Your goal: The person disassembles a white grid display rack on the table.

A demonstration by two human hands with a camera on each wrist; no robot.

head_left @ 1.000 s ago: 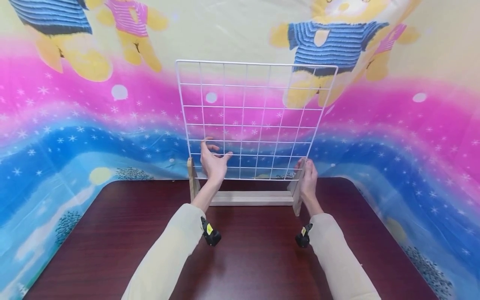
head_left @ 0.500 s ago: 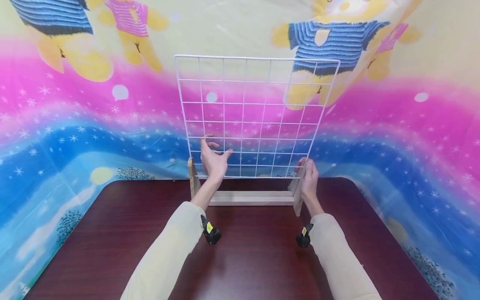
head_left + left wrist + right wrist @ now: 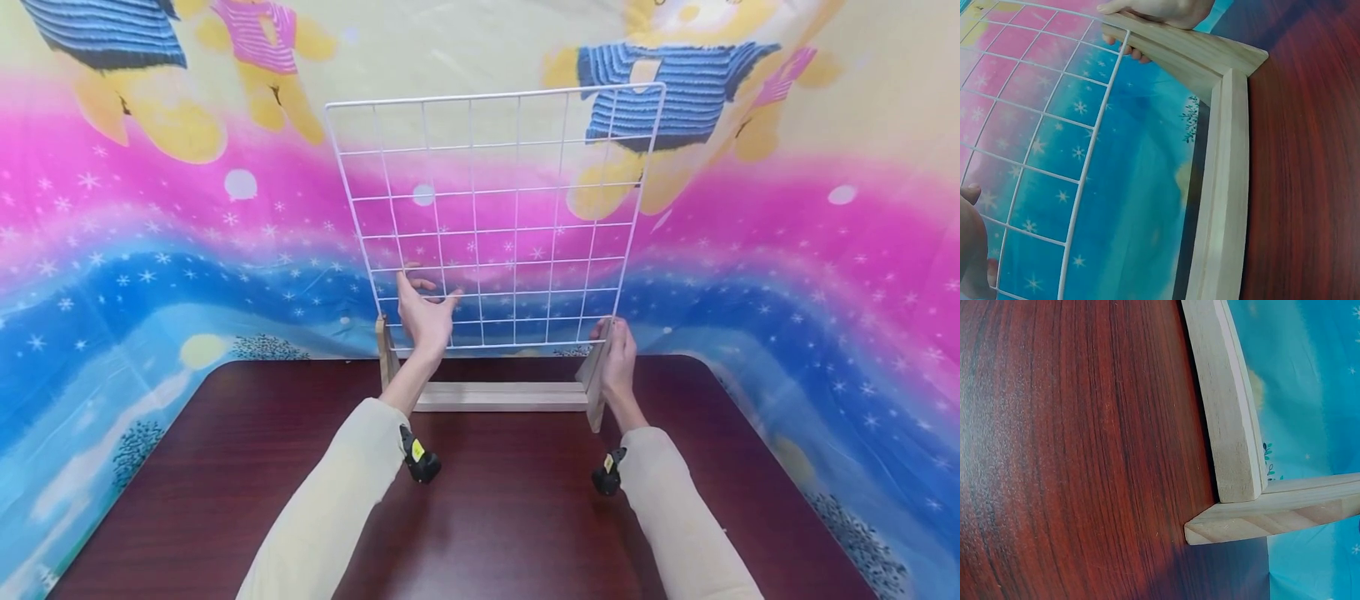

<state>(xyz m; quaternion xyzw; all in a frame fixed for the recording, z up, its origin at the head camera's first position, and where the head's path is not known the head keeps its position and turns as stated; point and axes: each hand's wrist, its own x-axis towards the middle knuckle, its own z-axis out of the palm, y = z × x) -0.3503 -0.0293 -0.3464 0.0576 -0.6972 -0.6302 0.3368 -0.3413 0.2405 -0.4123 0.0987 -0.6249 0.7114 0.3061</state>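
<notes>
A white wire grid panel (image 3: 516, 190) stands up over a pale wooden stand (image 3: 501, 397), leaning a little with its right side higher. My left hand (image 3: 426, 317) holds the panel near its lower left, several fingers behind the wires. My right hand (image 3: 618, 354) grips the top of the stand's right upright, beside the panel's lower right corner. In the left wrist view the panel's bottom wire (image 3: 1085, 169) runs apart from the stand's crossbar (image 3: 1229, 187), and its corner lies close to the upright's top. The right wrist view shows the foot of the right upright (image 3: 1272, 515) on the table.
The stand is on a dark red-brown wooden table (image 3: 495, 508), toward its back edge. A cloth printed with bears and snowflakes (image 3: 187, 287) hangs behind and around the table. A small black camera (image 3: 422, 460) is strapped at each sleeve cuff.
The panel has risen and tilted, its top edge shifting left and its right side going up. My left hand has moved slightly up and left. My right hand stays at the upright.
</notes>
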